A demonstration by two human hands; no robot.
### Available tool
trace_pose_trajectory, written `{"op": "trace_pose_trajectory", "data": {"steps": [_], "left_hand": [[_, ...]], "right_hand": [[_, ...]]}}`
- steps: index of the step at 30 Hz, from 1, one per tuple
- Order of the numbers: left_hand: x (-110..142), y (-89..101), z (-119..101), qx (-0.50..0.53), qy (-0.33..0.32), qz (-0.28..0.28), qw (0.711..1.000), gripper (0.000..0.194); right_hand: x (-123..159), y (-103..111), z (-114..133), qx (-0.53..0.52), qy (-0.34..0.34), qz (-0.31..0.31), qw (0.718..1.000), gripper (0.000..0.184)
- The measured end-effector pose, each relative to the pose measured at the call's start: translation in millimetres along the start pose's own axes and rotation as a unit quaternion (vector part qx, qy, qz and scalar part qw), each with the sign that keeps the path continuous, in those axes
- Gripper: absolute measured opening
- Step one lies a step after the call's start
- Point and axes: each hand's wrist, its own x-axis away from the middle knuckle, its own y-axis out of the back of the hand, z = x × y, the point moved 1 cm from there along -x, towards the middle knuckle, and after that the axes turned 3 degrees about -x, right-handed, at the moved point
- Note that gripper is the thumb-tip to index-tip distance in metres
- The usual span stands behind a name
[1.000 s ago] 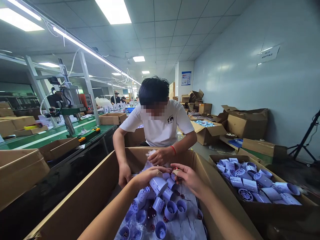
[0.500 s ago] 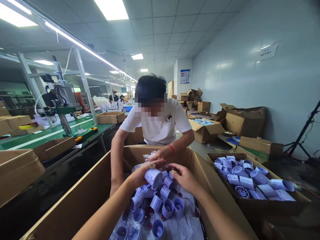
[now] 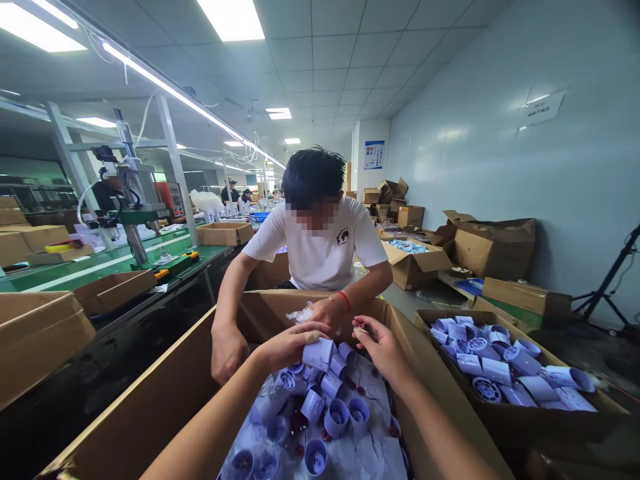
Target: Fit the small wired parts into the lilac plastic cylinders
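Observation:
My left hand [image 3: 290, 343] is closed on a pale lilac plastic cup-shaped housing [image 3: 318, 355], held tilted above the heap in the large cardboard box [image 3: 445, 400]. To its right, my right hand [image 3: 380, 343] pinches a small red part [image 3: 361, 326] between thumb and fingers; its exact kind is too small to make out. Beneath my hands lie several more lilac housings [image 3: 336, 417], some upright with open tops, on clear plastic film and white sheets. Small red parts with thin wires [image 3: 326, 435] are scattered among them.
Opposite me, a co-worker in a white T-shirt [image 3: 320, 260] reaches into the box, one hand [image 3: 227, 350] at its left side, the other [image 3: 325, 312] at crumpled film [image 3: 300, 313]. A carton of housings [image 3: 520, 363] stands right; a green conveyor bench [image 3: 175, 247] runs left.
My right hand has moved away from my left hand and up with the red part. The housing in my left hand has turned. The co-worker's hand at the box's left has shifted outward.

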Motion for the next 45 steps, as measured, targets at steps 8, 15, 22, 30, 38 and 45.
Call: {"op": "trace_pose_trajectory", "data": {"steps": [8,15,22,30,38,45], "left_hand": [[0.8,-10.8,-2.0,-0.086,-0.004,-0.029,0.996,0.053],[0.6,-16.5,-14.5,-0.435,-0.179,-0.186,0.862,0.051],[-0.8,-18.5,-19.8,-0.522,-0.230,-0.293,0.767,0.049],[-1.9,-11.0,-24.4,-0.594,-0.260,-0.286,0.706,0.045],[-0.2,-19.8,-23.2,-0.589,-0.262,-0.209,0.736,0.053],[1.3,-25.5,-24.2,-0.590,-0.270,-0.172,0.741,0.055]], "right_hand": [[8.8,-1.2,24.9,-0.069,-0.029,0.003,0.997,0.051],[16.3,2.5,37.1,-0.100,-0.017,0.032,0.994,0.049],[27.0,2.9,46.6,-0.077,-0.011,0.089,0.993,0.048],[34.4,-6.6,46.1,-0.040,-0.021,0.142,0.989,0.044],[36.4,-12.0,42.6,-0.017,-0.030,0.142,0.989,0.040],[34.6,-13.1,42.1,-0.019,-0.023,0.122,0.992,0.037]]}}
